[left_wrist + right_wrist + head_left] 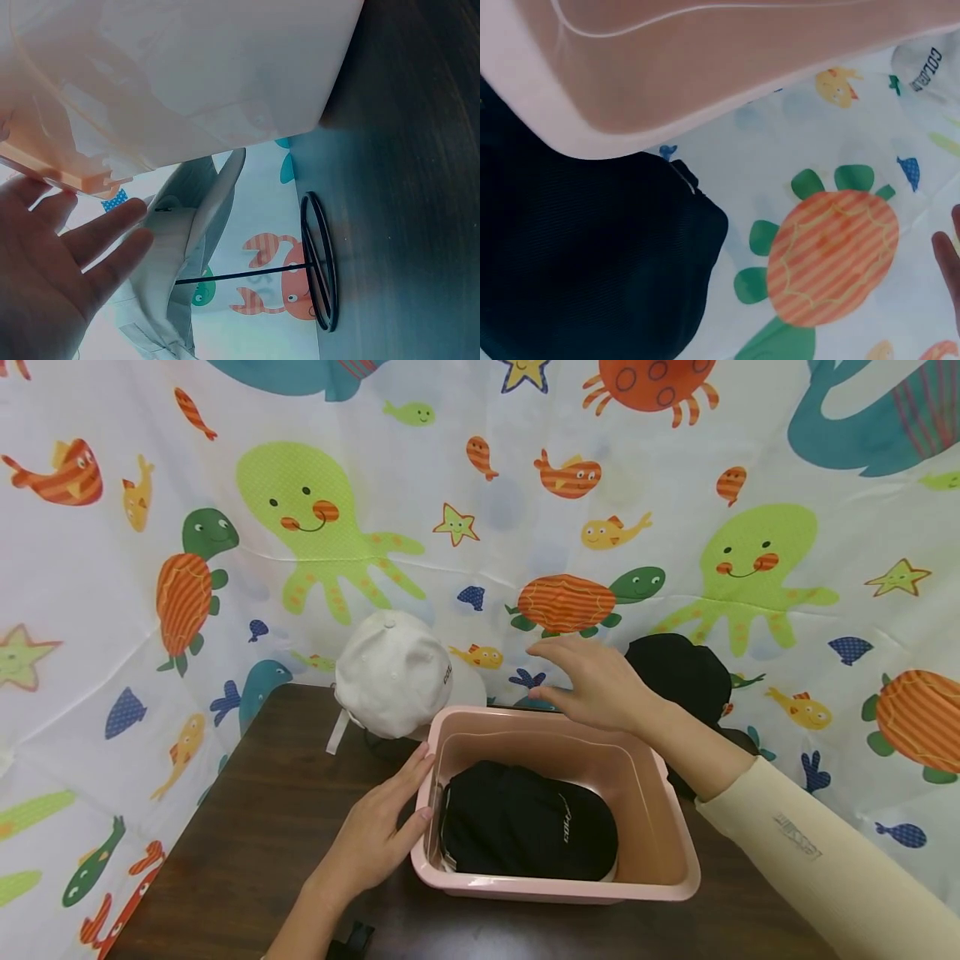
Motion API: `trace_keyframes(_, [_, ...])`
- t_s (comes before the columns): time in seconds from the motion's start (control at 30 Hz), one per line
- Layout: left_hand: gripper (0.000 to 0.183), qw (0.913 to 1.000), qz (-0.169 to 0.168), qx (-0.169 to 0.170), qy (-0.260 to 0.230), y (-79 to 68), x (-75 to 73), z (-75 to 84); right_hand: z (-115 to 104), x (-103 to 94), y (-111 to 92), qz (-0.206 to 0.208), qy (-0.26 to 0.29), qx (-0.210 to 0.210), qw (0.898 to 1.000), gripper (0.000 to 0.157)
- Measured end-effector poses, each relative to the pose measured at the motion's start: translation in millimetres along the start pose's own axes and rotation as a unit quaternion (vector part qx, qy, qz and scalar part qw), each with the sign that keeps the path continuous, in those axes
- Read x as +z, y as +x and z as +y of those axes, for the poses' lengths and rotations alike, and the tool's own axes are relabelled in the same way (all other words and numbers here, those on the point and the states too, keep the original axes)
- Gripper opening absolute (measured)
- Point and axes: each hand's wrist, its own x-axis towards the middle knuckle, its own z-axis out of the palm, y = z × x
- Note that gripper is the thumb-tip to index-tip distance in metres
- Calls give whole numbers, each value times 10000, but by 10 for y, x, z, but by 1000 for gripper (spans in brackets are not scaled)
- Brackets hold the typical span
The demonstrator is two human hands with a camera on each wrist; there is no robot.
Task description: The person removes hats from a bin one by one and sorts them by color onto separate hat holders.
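Note:
A pink plastic bin (555,887) stands on the dark table with a black cap (525,827) lying inside it. My left hand (378,839) rests its extended fingers against the bin's left rim. Above the back rim hovers my right hand (596,689), thumb apart from the fingers and nothing held. It is close to a second black cap (675,672) at the back right, partly hidden by the forearm. Behind the bin's left corner, a white cap (390,672) sits on a black wire stand (240,274), seen from below in the left wrist view.
A white cloth (495,577) printed with sea animals hangs behind and beside the table (247,827). Near the table's front edge lies a small black object (352,941), partly cut off by the frame.

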Motion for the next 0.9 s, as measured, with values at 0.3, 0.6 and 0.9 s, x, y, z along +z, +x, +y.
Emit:
trace_keyframes(0.3, [63, 10000, 11, 28, 37, 2, -8, 8, -1, 49, -258, 73, -73, -348, 9993, 66])
trace_keyframes(0.6, [63, 10000, -11, 14, 7, 6, -13, 16, 59, 177, -516, 256, -53, -783, 9966, 69])
trace_keyframes(0.9, [63, 10000, 43, -4, -39, 5, 4, 7, 96, 377, -798, 211, 173, -702, 9972, 68])
